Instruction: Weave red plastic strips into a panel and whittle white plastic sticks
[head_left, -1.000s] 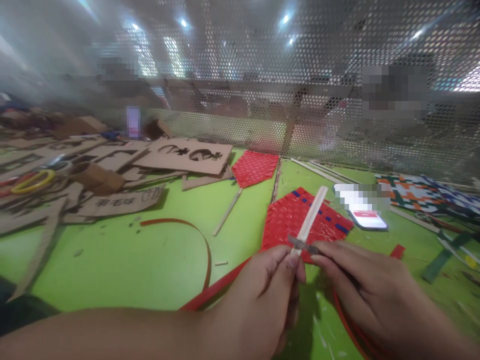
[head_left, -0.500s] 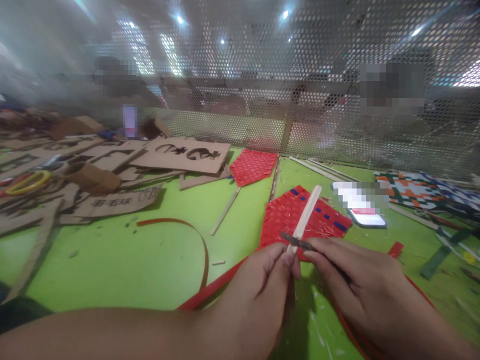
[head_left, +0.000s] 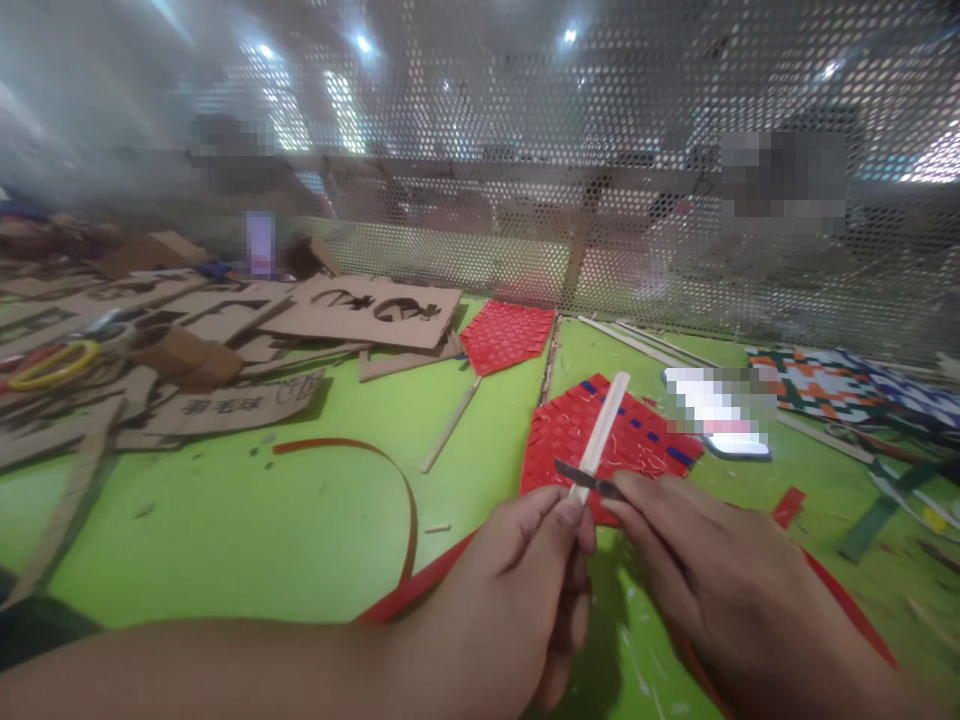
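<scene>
My left hand (head_left: 517, 580) grips the lower end of a pale wooden stick (head_left: 604, 425), thumb on top, the stick slanting up and away. In my right hand (head_left: 720, 570) is a small dark blade (head_left: 576, 474), pinched between thumb and fingers. The blade lies across the stick just above my left thumb. Beyond my hands, a red woven piece (head_left: 555, 430) with blue squares lies flat, with pale shavings on it. A long red strip (head_left: 420, 590) passes beneath my left hand.
Cardboard cutouts (head_left: 360, 310) and yellow-handled scissors (head_left: 56, 366) lie left. A smaller red woven fan (head_left: 506, 340) is behind. A phone (head_left: 739, 443) and woven orange-and-green piece (head_left: 817, 382) lie right. A perforated screen (head_left: 480, 200) stands across the back.
The stick's far end has shifted slightly left, and the blade and both hands have moved a little left with it. Both grips are unchanged.
</scene>
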